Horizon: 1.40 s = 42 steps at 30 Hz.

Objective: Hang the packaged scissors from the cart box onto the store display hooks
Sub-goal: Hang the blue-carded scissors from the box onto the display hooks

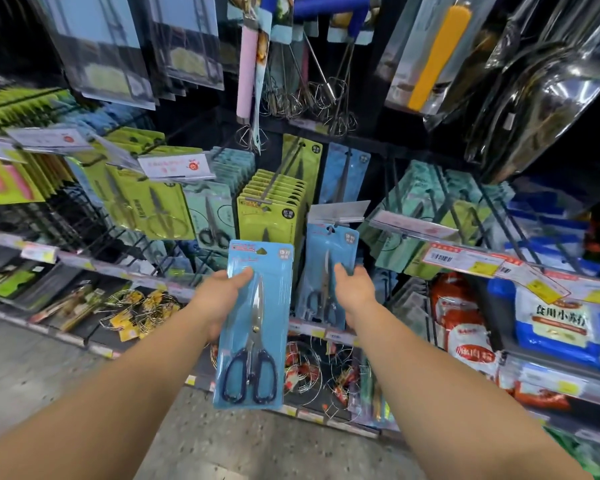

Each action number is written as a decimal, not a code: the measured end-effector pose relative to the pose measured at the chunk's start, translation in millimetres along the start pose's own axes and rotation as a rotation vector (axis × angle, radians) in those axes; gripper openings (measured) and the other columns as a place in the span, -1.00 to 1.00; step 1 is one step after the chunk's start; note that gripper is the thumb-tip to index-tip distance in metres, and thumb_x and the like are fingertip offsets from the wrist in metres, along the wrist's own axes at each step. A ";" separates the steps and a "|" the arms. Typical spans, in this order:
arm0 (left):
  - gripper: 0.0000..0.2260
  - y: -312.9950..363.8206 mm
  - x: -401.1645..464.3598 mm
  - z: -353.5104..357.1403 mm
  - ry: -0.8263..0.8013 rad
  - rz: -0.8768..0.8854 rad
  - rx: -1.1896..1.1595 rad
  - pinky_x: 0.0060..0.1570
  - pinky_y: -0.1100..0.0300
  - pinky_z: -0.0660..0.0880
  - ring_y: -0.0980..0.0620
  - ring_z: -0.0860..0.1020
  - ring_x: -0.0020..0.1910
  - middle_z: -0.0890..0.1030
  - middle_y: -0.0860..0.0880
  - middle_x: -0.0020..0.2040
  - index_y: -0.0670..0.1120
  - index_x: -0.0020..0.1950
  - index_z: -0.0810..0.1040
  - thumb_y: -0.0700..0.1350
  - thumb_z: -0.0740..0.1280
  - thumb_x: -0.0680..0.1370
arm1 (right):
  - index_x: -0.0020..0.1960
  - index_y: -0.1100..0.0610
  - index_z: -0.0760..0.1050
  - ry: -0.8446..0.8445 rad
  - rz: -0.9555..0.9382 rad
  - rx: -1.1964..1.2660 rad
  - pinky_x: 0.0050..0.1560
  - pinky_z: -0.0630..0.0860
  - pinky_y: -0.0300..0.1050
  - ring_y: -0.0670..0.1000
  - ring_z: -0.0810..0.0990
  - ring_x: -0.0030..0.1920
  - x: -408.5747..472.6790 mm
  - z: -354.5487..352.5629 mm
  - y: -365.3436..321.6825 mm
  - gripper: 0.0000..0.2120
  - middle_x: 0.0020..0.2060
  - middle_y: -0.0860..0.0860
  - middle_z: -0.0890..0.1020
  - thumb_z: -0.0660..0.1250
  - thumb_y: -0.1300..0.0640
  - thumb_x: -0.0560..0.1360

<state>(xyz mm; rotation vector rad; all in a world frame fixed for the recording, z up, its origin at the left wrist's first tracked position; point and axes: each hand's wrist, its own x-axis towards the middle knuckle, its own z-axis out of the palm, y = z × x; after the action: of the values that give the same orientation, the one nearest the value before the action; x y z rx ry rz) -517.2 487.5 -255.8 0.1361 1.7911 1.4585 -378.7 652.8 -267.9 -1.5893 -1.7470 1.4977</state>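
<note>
The left hand [219,299] grips a blue scissors pack [253,327] by its left edge, thumb on the front near the top and the other fingers hidden behind the card. The pack stands upright in the air, its hang hole just above the thumb and its dark handles well below the fingers. The right hand [355,292] rests its fingertips on the right edge of a second blue pack [328,271] hanging from a hook [333,223]; whether those fingers pinch it or only touch it cannot be told. That pack's lower part is hidden behind the held one and the wrist. Just beyond the fingers hangs a stack of green packs [271,209], the print blurred
</note>
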 end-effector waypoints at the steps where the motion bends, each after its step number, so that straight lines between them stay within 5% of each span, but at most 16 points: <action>1: -0.79 0.0 -0.6 1.3 -0.003 -0.001 0.012 -0.20 0.11 0.47 -0.07 0.57 -0.12 0.62 -0.08 0.00 -0.09 0.11 0.51 0.02 0.32 0.59 | 0.45 0.18 0.27 0.008 -0.013 0.007 0.05 0.39 -0.05 0.18 0.49 0.13 2.7 -0.6 0.0 -0.54 0.32 0.17 0.47 0.14 -0.02 0.63; 5: -0.50 0.2 -2.4 6.5 -0.015 -0.008 0.058 0.17 -0.01 0.42 -0.14 0.51 0.21 0.53 -0.07 0.29 -0.12 0.38 0.41 0.12 0.35 0.55 | 0.45 0.13 0.26 0.023 0.047 0.031 0.15 0.46 0.01 0.19 0.52 0.17 6.5 -4.7 -0.8 -0.48 0.29 0.16 0.48 0.24 -0.07 0.57; 8: -0.20 2.1 -4.9 12.8 -0.060 0.002 0.100 0.28 -0.07 0.41 -0.12 0.52 0.23 0.53 -0.03 0.32 -0.07 0.41 0.40 0.34 0.41 0.30 | 0.28 0.16 0.35 0.125 0.081 0.057 -0.07 0.48 -0.03 0.13 0.52 -0.09 0.9 -10.2 2.7 -0.61 0.06 0.15 0.53 0.31 -0.01 0.55; 11: -0.07 -13.7 21.2 20.5 -0.124 0.030 0.085 0.28 -0.21 0.42 -0.15 0.55 0.24 0.56 -0.04 0.31 -0.02 0.38 0.45 0.42 0.43 0.11 | 0.08 0.17 0.48 -0.113 0.093 0.340 -0.27 0.43 -0.12 0.01 0.47 -0.29 -15.9 -19.2 4.6 -0.79 -0.20 0.06 0.53 0.31 0.04 0.56; 14: -0.13 -10.0 21.6 39.2 -0.160 0.070 0.078 0.24 -0.18 0.48 -0.14 0.59 0.19 0.61 -0.07 0.25 -0.06 0.32 0.50 0.39 0.45 0.14 | 0.11 0.16 0.54 -0.445 0.014 0.383 0.00 0.56 -0.01 0.04 0.62 -0.15 -33.1 -24.6 5.9 -0.79 -0.11 0.06 0.66 0.33 0.05 0.56; 18: 0.13 -9.4 33.4 63.5 -0.207 0.123 0.086 0.26 -0.16 0.47 -0.14 0.55 0.26 0.53 -0.09 0.35 -0.09 0.42 0.40 0.54 0.43 0.01 | 0.07 0.15 0.59 -0.346 -0.131 0.321 -0.21 0.60 -0.19 -0.07 0.68 -0.18 -40.4 -30.0 2.4 -0.88 -0.10 0.00 0.71 0.35 0.23 0.54; 22: -0.02 13.0 14.5 78.7 -0.204 0.126 0.080 0.29 -0.15 0.44 -0.13 0.52 0.29 0.51 -0.10 0.37 -0.13 0.44 0.37 0.42 0.38 0.17 | 0.07 0.17 0.59 -0.249 -0.183 0.287 -0.31 0.57 -0.28 -0.14 0.68 -0.27 -34.6 -38.4 -3.1 -0.88 -0.14 -0.02 0.70 0.34 0.24 0.55; 25: -0.33 23.2 3.5 87.6 -0.171 0.103 0.100 0.32 -0.10 0.40 -0.11 0.50 0.27 0.51 -0.05 0.33 -0.18 0.37 0.40 0.25 0.36 0.43 | -0.04 0.07 0.59 -0.210 -0.192 0.220 -0.34 0.55 -0.29 -0.09 0.67 -0.24 -31.3 -36.7 -5.7 -0.91 -0.17 -0.04 0.70 0.33 0.20 0.56; 28: -0.42 24.6 10.5 95.9 -0.130 0.082 0.112 0.32 -0.02 0.36 -0.14 0.44 0.34 0.44 -0.07 0.37 -0.18 0.44 0.34 0.14 0.32 0.56 | -0.11 0.04 0.53 -0.120 -0.170 0.179 -0.16 0.62 -0.12 0.00 0.65 -0.18 -23.2 -30.5 -7.4 -0.92 -0.19 0.00 0.67 0.35 0.17 0.54; 35: -0.52 31.1 25.3 111.3 0.121 0.107 0.129 0.04 0.20 0.38 -0.03 0.45 0.05 0.52 -0.13 0.28 -0.17 0.35 0.42 0.04 0.41 0.53 | 0.11 0.14 0.50 0.024 -0.146 -0.037 0.02 0.58 -0.01 0.16 0.64 -0.01 3.5 -15.5 -12.8 -0.80 -0.04 0.11 0.66 0.34 0.08 0.53; 39: -0.54 29.5 29.9 116.7 0.108 0.112 0.159 0.06 0.18 0.38 -0.08 0.49 0.16 0.53 -0.13 0.29 -0.16 0.35 0.44 0.03 0.40 0.54 | 0.22 0.15 0.44 0.063 -0.115 -0.116 -0.07 0.49 -0.13 0.12 0.61 -0.01 14.8 -10.1 -16.5 -0.67 0.06 0.10 0.64 0.33 0.01 0.53; 42: -0.57 24.5 31.5 115.8 0.089 0.127 0.192 0.03 0.19 0.37 -0.03 0.47 0.05 0.55 -0.11 0.24 -0.15 0.33 0.46 0.03 0.39 0.55 | 0.30 0.13 0.39 0.093 -0.093 -0.063 -0.08 0.46 -0.16 0.11 0.61 0.01 20.4 -9.1 -15.6 -0.59 0.13 0.10 0.61 0.36 0.03 0.51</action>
<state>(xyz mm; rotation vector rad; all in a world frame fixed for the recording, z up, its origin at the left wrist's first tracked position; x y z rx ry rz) -474.7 602.3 -251.8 0.2910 2.0252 1.3962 -385.8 677.6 -259.0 -1.5590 -1.8065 1.3166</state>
